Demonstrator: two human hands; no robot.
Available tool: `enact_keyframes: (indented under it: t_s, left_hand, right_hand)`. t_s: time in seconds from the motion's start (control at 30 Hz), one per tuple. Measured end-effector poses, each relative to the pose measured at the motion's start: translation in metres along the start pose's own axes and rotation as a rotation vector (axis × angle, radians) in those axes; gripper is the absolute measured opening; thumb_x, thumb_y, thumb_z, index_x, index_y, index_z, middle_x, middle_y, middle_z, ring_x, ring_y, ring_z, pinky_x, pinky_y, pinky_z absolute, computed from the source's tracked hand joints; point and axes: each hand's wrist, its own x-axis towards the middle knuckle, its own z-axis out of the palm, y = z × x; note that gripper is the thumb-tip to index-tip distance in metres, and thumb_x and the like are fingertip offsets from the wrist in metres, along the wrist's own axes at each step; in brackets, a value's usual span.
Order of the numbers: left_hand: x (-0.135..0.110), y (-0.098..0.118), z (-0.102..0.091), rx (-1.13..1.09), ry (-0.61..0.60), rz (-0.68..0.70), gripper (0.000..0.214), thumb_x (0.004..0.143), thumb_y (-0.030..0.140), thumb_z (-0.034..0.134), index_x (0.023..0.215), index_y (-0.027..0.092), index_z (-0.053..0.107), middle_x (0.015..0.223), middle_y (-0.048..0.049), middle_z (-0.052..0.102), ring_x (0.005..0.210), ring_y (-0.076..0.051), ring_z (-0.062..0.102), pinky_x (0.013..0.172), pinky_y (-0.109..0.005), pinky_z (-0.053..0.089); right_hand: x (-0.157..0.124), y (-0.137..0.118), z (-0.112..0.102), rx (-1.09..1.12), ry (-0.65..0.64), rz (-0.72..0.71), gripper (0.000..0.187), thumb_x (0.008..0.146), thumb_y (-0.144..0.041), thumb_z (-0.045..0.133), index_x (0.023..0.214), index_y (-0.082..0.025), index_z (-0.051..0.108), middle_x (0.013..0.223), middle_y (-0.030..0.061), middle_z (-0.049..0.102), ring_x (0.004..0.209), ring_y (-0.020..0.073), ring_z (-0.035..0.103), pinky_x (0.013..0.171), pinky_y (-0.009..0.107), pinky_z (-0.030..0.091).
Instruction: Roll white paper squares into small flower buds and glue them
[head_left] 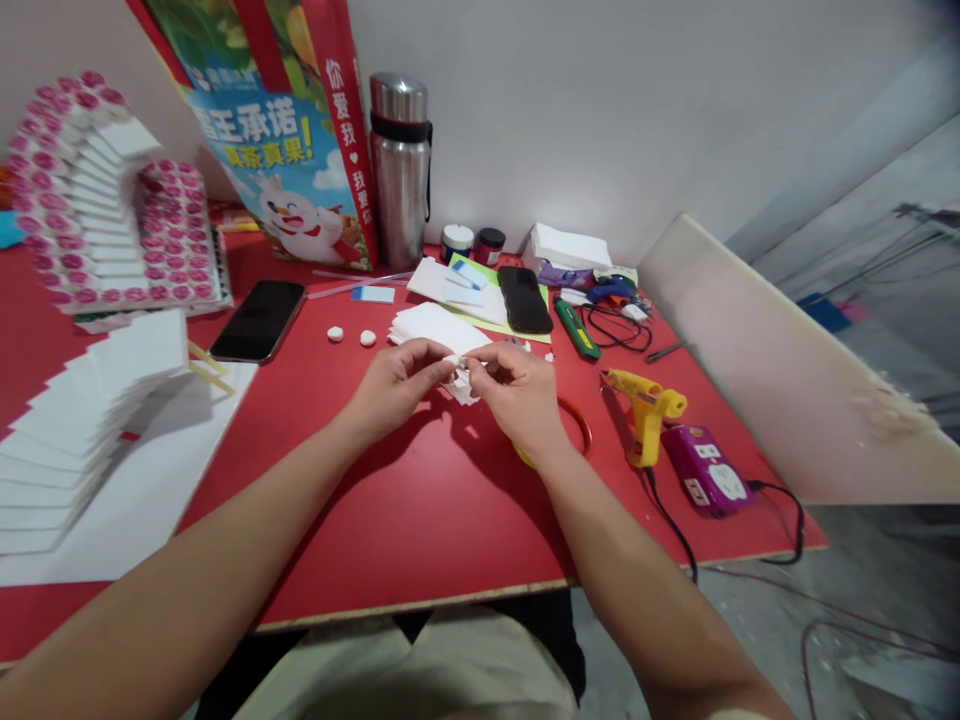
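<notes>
Between the fingertips of both hands is a small white piece of rolled paper [455, 364], mostly covered by the fingers. My left hand [405, 378] pinches it from the left, and my right hand [519, 385] pinches it from the right. Just behind the hands lies a stack of white paper [426, 322], with more white scraps [462, 388] under the fingers. Two small white rolled pieces, one nearer [367, 338] and one farther left [335, 334], rest on the red table. Beneath my right wrist, a red-orange loop handle [583, 425] is partly hidden.
A yellow glue gun [643, 405] and purple power strip [706, 468] are at right, their cords trailing. A green cutter [577, 328] and phone [525, 299] lie behind. At left are another phone [259, 320], fanned white cards [82, 420] and a pink-white paper model [112, 205]. A flask [400, 170] stands behind.
</notes>
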Motion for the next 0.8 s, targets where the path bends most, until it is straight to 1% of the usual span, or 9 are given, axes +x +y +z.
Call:
enact_keyframes:
  t_s: [0.1, 0.3, 0.57, 0.8]
  left_hand:
    - [0.0, -0.001, 0.004, -0.052, 0.04, -0.037, 0.027, 0.086, 0.043, 0.074, 0.092, 0.017, 0.072, 0.084, -0.0045, 0.072, 0.078, -0.018, 0.066, 0.076, -0.033, 0.053]
    - [-0.001, -0.001, 0.01, -0.038, 0.106, -0.021, 0.025, 0.087, 0.042, 0.073, 0.091, 0.017, 0.073, 0.085, -0.004, 0.073, 0.08, -0.018, 0.065, 0.078, -0.032, 0.052]
    - [-0.001, 0.0, 0.012, -0.093, 0.097, -0.022, 0.025, 0.087, 0.042, 0.073, 0.089, 0.018, 0.072, 0.085, -0.0042, 0.074, 0.082, -0.019, 0.066, 0.08, -0.033, 0.054]
    - [-0.001, -0.003, 0.013, -0.048, 0.13, 0.001, 0.025, 0.087, 0.042, 0.072, 0.089, 0.017, 0.072, 0.083, -0.0041, 0.073, 0.08, -0.019, 0.065, 0.079, -0.033, 0.053]
  right_hand:
    - [-0.001, -0.001, 0.002, -0.041, 0.005, -0.017, 0.012, 0.087, -0.025, 0.066, 0.08, -0.021, 0.075, 0.076, 0.0018, 0.073, 0.06, 0.0133, 0.063, 0.06, 0.028, 0.047]
    - [-0.002, -0.004, 0.006, -0.04, 0.039, -0.014, 0.013, 0.088, -0.025, 0.065, 0.08, -0.02, 0.073, 0.075, 0.0022, 0.073, 0.063, 0.0139, 0.063, 0.063, 0.029, 0.048]
    - [-0.003, -0.004, 0.004, -0.039, 0.047, -0.007, 0.013, 0.088, -0.028, 0.066, 0.082, -0.021, 0.075, 0.076, 0.0021, 0.073, 0.061, 0.0138, 0.063, 0.061, 0.029, 0.049]
    - [-0.004, -0.006, 0.006, -0.07, 0.044, -0.058, 0.014, 0.089, -0.025, 0.064, 0.078, -0.021, 0.072, 0.078, 0.0027, 0.074, 0.065, 0.0145, 0.064, 0.063, 0.029, 0.049]
